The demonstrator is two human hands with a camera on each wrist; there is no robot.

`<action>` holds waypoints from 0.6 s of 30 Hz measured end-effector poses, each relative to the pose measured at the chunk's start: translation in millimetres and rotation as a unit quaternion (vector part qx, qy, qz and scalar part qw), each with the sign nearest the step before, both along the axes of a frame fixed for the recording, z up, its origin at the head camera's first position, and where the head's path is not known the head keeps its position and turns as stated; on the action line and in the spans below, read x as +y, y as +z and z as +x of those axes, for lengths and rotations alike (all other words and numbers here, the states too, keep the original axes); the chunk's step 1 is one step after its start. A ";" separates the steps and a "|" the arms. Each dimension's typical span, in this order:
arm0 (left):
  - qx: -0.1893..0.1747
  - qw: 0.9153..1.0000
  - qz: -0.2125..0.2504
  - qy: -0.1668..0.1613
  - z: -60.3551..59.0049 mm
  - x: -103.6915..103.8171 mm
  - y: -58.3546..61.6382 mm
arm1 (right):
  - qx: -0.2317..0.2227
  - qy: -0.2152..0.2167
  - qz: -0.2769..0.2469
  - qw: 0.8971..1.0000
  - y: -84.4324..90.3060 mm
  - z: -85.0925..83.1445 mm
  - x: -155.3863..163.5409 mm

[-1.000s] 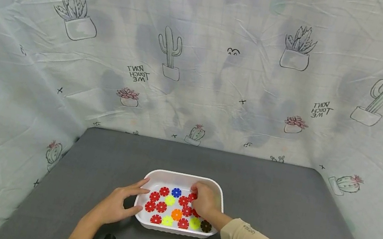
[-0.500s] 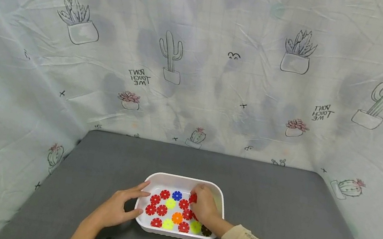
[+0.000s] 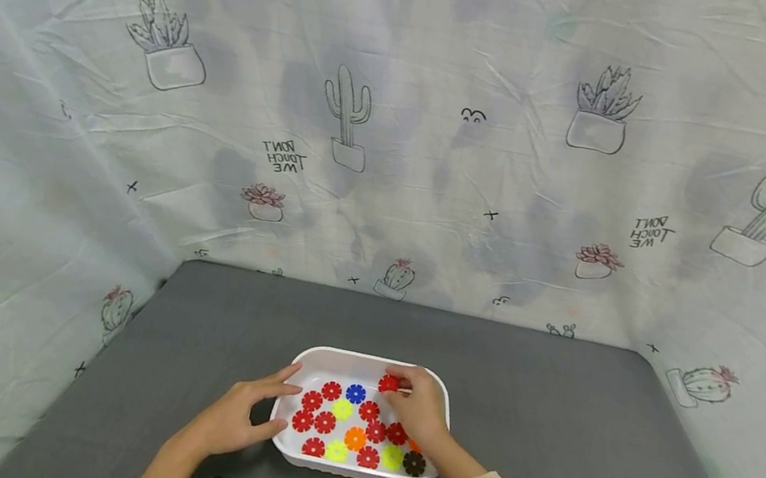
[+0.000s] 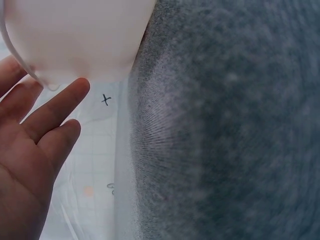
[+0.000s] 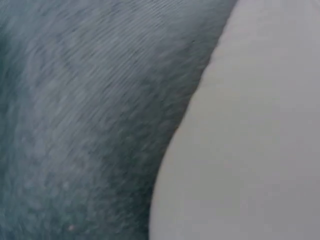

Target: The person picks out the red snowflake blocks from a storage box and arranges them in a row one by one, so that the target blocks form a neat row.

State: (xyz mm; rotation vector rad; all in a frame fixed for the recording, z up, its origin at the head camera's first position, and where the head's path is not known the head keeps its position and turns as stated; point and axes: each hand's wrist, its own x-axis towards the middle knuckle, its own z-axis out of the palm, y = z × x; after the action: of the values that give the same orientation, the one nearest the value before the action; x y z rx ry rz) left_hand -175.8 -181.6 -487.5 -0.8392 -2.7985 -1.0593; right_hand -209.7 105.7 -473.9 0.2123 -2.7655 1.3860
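One grey table (image 3: 550,419), cactus-print cloth (image 3: 398,148) behind; right grip (image 3: 425,415) pinches red disc (image 3: 389,383)

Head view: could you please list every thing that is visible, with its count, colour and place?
tray: 1, white, on the table, near the front edge, in the middle.
red discs: about ten, flower-shaped, red, lying flat in the tray.
held red disc: 1, red, at the far right of the tray, pinched by the right hand.
yellow discs: 3, yellow-green, in the tray.
blue disc: 1, blue, far middle of the tray.
orange disc: 1, orange, centre of the tray.
dark disc: 1, dark brown, near right corner of the tray.
table: 1, grey.
cloth: 1, pale with cactus drawings, behind and beside the table.
left hand: 1, fingers straight, against the tray's left wall.
right hand: 1, over the tray, beige sleeve.
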 end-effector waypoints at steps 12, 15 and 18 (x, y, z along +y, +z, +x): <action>-0.002 1.000 0.004 -0.002 0.2 -0.3 0.6 | -0.012 -0.051 -0.180 0.982 14.7 10.6 28.0; -0.002 1.000 0.001 -0.002 0.7 -0.2 0.8 | 0.008 -0.064 -0.206 0.977 16.3 12.2 39.8; -0.004 1.000 0.000 -0.004 0.6 -0.3 1.2 | 0.026 -0.087 -0.226 0.970 15.4 11.2 52.7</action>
State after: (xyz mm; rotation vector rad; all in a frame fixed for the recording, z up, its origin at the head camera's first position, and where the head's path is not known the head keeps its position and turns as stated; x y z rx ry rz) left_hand -175.2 -181.9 -486.3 -0.8482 -2.8044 -1.0675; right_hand -198.5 158.4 -458.5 -0.0119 -2.2776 1.8689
